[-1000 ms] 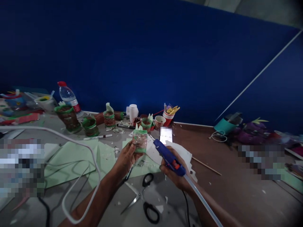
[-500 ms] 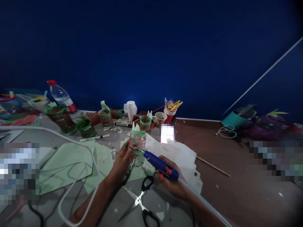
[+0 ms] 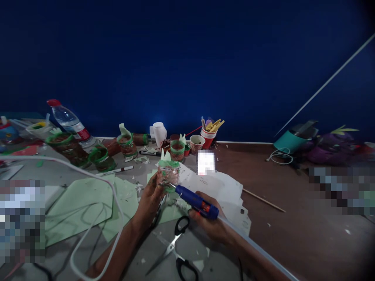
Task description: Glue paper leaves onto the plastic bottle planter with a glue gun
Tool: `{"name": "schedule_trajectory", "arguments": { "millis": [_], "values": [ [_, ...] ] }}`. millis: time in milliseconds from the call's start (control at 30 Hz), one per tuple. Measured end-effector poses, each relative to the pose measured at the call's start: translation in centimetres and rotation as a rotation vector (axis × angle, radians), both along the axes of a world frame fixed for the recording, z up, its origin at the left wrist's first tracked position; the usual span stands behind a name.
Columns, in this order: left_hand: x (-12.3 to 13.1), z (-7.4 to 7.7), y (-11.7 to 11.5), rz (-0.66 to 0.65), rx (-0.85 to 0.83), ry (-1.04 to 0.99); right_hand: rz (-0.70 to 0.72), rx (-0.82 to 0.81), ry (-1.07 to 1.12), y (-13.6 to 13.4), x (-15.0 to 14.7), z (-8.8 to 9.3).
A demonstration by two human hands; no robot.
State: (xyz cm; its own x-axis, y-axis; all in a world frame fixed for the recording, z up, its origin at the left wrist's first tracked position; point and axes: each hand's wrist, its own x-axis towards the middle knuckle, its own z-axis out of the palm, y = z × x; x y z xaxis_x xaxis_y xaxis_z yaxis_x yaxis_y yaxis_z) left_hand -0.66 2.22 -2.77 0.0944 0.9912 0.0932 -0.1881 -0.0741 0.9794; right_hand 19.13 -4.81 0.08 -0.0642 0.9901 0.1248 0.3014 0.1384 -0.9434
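My left hand (image 3: 150, 197) is closed on a small clear plastic cup (image 3: 168, 173), apparently cut from a bottle, with green bands at rim and base and pale pointed paper pieces on top. In my right hand (image 3: 209, 218) is a blue hot glue gun (image 3: 196, 201), a long glue stick (image 3: 258, 249) running out of its back. Its metal nozzle is at the cup's lower side; whether it touches I cannot tell. Open scissors (image 3: 172, 246) with black handles lie on the table between my forearms. Pale green paper (image 3: 172, 208) lies under the cup.
Behind stand green-banded brown containers (image 3: 127, 144), a white bottle (image 3: 158, 134), a paper cup (image 3: 197, 143) and a red cup of tools (image 3: 208, 137). A tilted water bottle (image 3: 68, 121) is further left. A white cable (image 3: 117, 199) loops at left. A wooden stick (image 3: 263, 200) lies right.
The view has shifted slightly, so background things sit a little further left. Both hands keep their grip, and the glue gun's nozzle stays at the cup's lower side.
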Motion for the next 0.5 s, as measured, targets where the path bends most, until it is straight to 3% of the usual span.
{"name": "schedule_trajectory", "arguments": {
  "millis": [333,500],
  "values": [
    [-0.38,-0.25,0.14,0.023,0.067,0.145,0.002,-0.059,-0.050,-0.11,-0.22,0.24],
    [-0.34,-0.21,0.07,0.020,0.042,0.112,0.010,-0.057,-0.086,0.00,-0.13,0.19]
  ]
}}
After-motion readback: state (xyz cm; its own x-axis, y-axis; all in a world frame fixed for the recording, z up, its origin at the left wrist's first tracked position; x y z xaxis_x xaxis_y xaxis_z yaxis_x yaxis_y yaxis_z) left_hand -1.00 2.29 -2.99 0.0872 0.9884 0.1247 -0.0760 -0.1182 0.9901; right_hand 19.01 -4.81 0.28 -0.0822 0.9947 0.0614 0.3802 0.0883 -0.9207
